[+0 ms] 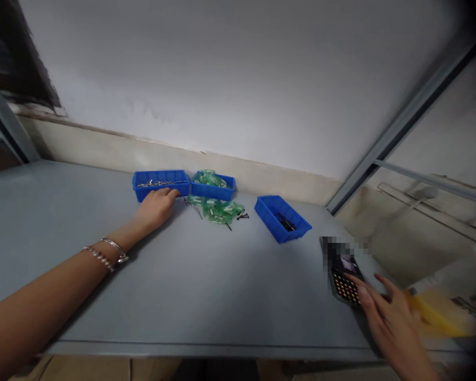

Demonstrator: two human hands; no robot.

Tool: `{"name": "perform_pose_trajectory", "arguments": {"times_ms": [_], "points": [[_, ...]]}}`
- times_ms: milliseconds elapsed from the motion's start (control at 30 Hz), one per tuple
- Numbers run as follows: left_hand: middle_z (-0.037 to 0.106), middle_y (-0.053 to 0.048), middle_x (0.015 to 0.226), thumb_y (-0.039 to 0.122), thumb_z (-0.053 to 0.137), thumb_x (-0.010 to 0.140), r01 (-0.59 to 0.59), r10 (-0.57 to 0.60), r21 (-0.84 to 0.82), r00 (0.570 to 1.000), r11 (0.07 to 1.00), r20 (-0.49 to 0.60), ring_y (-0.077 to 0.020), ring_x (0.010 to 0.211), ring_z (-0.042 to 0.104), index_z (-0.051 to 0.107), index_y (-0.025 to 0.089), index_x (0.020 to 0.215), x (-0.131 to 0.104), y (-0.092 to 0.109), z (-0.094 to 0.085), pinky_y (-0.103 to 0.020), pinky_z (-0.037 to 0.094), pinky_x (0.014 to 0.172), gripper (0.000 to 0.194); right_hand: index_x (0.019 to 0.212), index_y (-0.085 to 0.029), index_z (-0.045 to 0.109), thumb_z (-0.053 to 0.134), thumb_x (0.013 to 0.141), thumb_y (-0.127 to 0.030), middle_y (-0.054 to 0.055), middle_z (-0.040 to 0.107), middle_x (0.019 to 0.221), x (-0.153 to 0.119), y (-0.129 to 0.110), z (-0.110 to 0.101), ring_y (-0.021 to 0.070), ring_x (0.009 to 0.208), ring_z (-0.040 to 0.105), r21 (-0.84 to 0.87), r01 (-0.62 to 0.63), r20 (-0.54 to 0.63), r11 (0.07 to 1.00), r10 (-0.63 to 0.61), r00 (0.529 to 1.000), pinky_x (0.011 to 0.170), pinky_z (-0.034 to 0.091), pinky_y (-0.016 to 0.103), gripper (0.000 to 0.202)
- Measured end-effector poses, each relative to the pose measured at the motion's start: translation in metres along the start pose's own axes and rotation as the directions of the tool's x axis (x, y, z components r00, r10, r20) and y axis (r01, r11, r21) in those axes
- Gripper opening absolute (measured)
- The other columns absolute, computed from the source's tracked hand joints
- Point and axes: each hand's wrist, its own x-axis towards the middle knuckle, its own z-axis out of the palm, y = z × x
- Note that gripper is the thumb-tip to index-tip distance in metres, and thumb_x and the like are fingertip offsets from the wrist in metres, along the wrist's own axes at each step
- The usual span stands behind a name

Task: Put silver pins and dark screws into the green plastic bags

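My left hand point(157, 207) lies palm down on the table, in front of a blue bin point(161, 189) of thin silver metal pieces. Its fingers are loosely bent and a little apart, with the tips partly hidden near the bin's front wall. At the right, my right hand point(391, 312) is open with its fingers spread. A fingertip touches or hovers just over a phone point(346, 288), whose screen shows a grid of coloured dots. To the right of the left hand is a pile of small green plastic packets point(220, 210), with a few dark screws point(243, 216) beside it.
A second blue bin point(213, 191) holds more green packets against the wall. Another blue bin point(282, 219) with dark pieces stands angled at centre right. A yellow and clear plastic bag point(440, 312) lies beyond my right hand. Metal frame posts point(381, 153) rise at both table ends.
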Motion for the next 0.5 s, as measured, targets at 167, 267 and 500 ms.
{"name": "perform_pose_trajectory", "arguments": {"times_ms": [167, 267, 500], "points": [[0.061, -0.017, 0.107, 0.011, 0.036, 0.087, 0.022, -0.023, -0.025, 0.999, 0.999, -0.046, -0.0297, 0.096, 0.061, 0.057, 0.009, 0.119, -0.001, 0.001, 0.000, -0.037, 0.047, 0.079, 0.037, 0.110, -0.028, 0.071, 0.019, 0.088, -0.060, 0.016, 0.051, 0.130, 0.008, 0.001, 0.010, 0.0374, 0.112, 0.051, -0.042, -0.001, 0.068, 0.999, 0.004, 0.998, 0.079, 0.044, 0.056, 0.065], [0.059, -0.018, 0.107, 0.007, 0.034, 0.087, 0.042, -0.043, -0.014, 0.996, 0.999, -0.082, -0.0292, 0.099, 0.060, 0.055, 0.009, 0.123, -0.001, 0.002, 0.002, -0.037, 0.046, 0.082, 0.042, 0.110, -0.032, 0.071, 0.023, 0.085, -0.064, 0.013, 0.049, 0.134, 0.009, 0.004, 0.012, 0.0373, 0.103, 0.054, -0.059, -0.033, 0.071, 0.998, 0.037, 0.997, 0.074, 0.045, 0.055, 0.063], [0.055, -0.018, 0.110, 0.003, 0.032, 0.085, 0.068, -0.070, -0.028, 0.995, 0.997, -0.077, -0.0302, 0.102, 0.057, 0.054, 0.011, 0.125, -0.003, 0.003, 0.000, -0.039, 0.044, 0.082, 0.047, 0.106, -0.029, 0.073, 0.021, 0.088, -0.060, 0.014, 0.051, 0.130, 0.009, 0.005, 0.015, 0.0342, 0.105, 0.055, -0.028, 0.005, 0.022, 1.000, -0.004, 1.000, 0.079, 0.044, 0.053, 0.063]]}}
